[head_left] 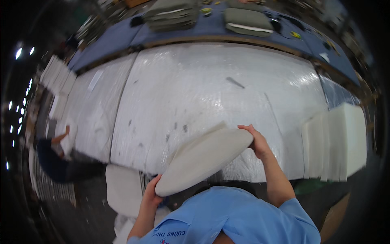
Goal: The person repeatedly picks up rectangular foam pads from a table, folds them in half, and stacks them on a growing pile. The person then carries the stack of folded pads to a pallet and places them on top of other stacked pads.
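Observation:
A thick off-white cushion pad (203, 160) with rounded corners is held up in front of my chest, tilted so that its right end is higher. My left hand (152, 190) grips its lower left corner. At the upper right end, my right hand (256, 142) has its thumb and fingers around the edge. Beneath the pad lies the near part of a wide table (195, 93) wrapped in shiny clear film. Parts of both hands' fingers are hidden by the pad.
White pads (331, 142) stand stacked at the table's right end. Another pale pad (124, 191) lies low on the left. A co-worker in dark clothes (61, 162) handles white material at the far left. Grey-green cushions (172, 16) rest on a blue bench (207, 32) beyond.

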### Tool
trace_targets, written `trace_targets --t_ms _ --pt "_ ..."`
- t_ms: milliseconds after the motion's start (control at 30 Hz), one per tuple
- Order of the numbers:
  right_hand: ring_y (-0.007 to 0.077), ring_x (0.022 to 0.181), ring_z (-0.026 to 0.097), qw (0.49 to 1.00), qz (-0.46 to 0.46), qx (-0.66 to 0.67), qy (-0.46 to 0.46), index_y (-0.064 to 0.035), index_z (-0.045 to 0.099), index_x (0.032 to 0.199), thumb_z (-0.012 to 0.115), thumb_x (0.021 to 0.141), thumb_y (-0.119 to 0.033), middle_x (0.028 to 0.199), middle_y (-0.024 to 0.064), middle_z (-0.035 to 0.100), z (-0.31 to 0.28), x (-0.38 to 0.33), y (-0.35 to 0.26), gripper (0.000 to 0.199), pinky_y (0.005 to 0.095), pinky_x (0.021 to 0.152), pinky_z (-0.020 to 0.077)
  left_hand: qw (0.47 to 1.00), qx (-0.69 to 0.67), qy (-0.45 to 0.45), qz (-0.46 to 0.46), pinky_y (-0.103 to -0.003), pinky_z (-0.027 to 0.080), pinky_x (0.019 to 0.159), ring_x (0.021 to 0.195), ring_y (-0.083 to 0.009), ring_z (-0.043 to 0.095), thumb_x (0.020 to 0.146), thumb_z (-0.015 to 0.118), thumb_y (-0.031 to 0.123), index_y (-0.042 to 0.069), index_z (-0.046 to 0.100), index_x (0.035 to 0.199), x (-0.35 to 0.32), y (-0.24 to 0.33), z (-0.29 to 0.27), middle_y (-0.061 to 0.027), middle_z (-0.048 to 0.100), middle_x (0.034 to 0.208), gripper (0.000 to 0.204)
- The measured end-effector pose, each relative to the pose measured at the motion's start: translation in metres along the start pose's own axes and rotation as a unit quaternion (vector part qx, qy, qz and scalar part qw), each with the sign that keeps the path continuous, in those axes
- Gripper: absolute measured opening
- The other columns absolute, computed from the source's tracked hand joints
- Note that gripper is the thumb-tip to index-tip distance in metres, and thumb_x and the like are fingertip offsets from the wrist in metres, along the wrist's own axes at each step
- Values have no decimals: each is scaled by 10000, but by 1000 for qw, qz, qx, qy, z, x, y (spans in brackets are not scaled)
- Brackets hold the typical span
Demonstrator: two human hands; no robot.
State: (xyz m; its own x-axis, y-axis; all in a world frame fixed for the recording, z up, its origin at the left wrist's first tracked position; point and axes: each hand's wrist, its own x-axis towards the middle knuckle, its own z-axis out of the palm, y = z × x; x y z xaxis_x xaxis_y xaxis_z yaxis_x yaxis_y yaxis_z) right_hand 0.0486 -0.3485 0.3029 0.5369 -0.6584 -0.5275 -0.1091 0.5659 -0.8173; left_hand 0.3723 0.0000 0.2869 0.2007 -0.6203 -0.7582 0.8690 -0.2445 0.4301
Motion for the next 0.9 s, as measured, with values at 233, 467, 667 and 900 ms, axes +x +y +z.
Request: trace_targets --t_ms 233,467,667,900 --pt "221 1378 498 961 120 -148 -202 -64 357 1595 609 1017 -389 1540 115 498 -33 56 26 710 367 1131 419 994 -103 21 -24 -463 557 995 1165 -283 674 1096 451 338 46 535 1424 29 -75 -34 -155 661 1329 448" --pt "351 1450 402 921 185 -258 -224 -199 70 1658 549 1049 -419 1637 143 343 -50 110 105 805 492 1160 390 972 -54 63 220 -405 443 1116 1338 -170 508 1050 606 344 162 366 1593 22 -168 -11 -33 529 1481 621" --pt "355 1404 454 899 247 -205 -298 -108 299 1605 503 1049 -509 1585 152 424 -25 87 149 715 494 1128 424 894 223 237 306 -379 307 1212 1466 -321 420 1047 519 459 103 177 1652 -35 -242 63 -211 409 1605 780" --pt "353 1427 427 832 158 -337 -411 -98 290 1609 501 1046 -509 1599 167 400 77 -32 178 728 481 1150 394 836 155 394 349 -390 362 1176 1423 -352 475 1044 504 445 220 162 1665 -145 -362 84 -202 437 1588 744"
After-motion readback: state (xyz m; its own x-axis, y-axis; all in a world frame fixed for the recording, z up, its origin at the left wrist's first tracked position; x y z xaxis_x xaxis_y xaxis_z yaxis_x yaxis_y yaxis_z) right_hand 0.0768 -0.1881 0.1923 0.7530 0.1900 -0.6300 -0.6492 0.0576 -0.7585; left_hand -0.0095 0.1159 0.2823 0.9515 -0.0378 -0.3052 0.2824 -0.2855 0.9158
